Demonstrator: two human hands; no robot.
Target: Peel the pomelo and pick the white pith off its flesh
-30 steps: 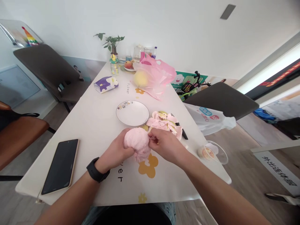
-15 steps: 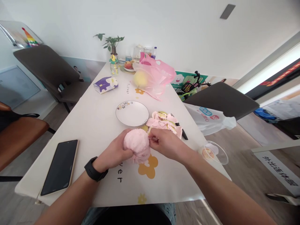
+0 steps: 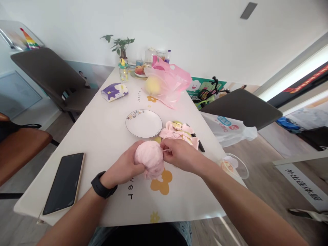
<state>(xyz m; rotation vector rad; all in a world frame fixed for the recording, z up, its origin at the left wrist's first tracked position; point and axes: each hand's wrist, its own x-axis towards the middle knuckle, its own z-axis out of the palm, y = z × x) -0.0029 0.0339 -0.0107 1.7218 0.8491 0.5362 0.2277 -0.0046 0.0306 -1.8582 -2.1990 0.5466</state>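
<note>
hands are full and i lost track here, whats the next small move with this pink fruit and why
Probably pull the loose pink strip away with your right hand, since that hand pinches it while your left hand cradles the pith-covered fruit steady. The strip could then go on the peel pile just beyond your right hand.

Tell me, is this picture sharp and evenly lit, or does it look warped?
In the head view, the wide lens bends the table and the room's edges; the bright strip at right glares; the pink ball looks fairly sharp, while the floor at lower right blurs slightly.
</note>
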